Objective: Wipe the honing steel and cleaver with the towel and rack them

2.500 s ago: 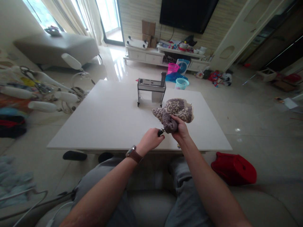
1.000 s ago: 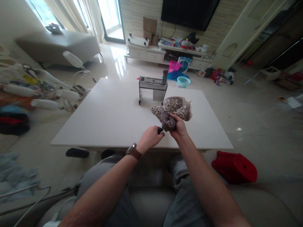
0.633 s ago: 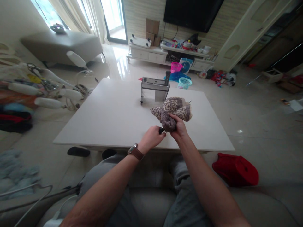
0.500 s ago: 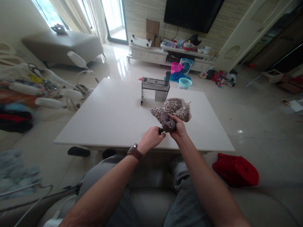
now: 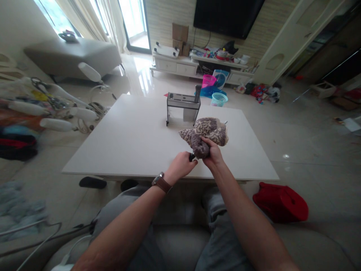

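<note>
My left hand [image 5: 184,164] is closed around the black handle [image 5: 192,156] of what looks like a knife, held above the table's near edge. A brown and beige patterned cloth [image 5: 210,128] is bunched around its blade, hiding most of it. A thin metallic tip [image 5: 225,122] pokes out past the cloth's far right side. My right hand [image 5: 213,153] grips the cloth from below and the right, close beside my left hand. Beyond the cloth, a clear-sided knife stand [image 5: 183,107] stands upright, with one dark knife handle [image 5: 197,93] rising from its right end.
The white table [image 5: 126,139] spreads out before me. A red stool [image 5: 282,203] is on the floor at the right. Past the table's far edge are a light blue basket [image 5: 219,99], a pink basket [image 5: 209,80] and a low white cabinet [image 5: 175,67].
The view has shifted slightly, so the table and stand appear a little further left. Both hands keep the same grip, with the cloth nearly unmoved between them.
</note>
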A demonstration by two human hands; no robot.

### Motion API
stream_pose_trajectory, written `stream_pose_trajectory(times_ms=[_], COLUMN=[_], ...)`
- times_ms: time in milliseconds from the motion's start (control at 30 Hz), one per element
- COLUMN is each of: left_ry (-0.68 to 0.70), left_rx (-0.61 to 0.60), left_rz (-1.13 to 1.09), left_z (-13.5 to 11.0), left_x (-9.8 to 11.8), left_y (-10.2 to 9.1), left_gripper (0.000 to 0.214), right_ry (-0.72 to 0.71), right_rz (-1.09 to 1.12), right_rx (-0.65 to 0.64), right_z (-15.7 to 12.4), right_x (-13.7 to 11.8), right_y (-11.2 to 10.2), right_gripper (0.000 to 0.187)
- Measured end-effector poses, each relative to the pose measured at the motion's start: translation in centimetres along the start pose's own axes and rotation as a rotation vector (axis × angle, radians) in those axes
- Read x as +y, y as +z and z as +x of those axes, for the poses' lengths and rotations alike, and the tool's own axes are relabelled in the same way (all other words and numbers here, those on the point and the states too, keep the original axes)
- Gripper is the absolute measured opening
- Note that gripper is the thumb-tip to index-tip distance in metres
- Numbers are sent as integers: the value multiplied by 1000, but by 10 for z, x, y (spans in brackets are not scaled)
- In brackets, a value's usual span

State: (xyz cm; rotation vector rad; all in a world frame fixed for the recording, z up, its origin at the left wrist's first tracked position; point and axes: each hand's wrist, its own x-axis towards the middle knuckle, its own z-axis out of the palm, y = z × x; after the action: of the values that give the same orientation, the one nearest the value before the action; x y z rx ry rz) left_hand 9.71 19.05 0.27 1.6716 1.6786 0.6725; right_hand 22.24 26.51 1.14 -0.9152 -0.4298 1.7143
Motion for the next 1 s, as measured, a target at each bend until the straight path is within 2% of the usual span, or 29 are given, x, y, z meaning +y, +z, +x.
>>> stream_pose_trajectory(times_ms=[1000], left_ry=[4], left_rx=[-2], left_rz=[2], left_z=[-1], left_x=[0], left_y=[0], left_gripper=[19], right_ry=[16], right_rz=[-36], right_rx=[-9], right_z=[-1], right_x=[-1], right_y=[-1], right_gripper=[18])
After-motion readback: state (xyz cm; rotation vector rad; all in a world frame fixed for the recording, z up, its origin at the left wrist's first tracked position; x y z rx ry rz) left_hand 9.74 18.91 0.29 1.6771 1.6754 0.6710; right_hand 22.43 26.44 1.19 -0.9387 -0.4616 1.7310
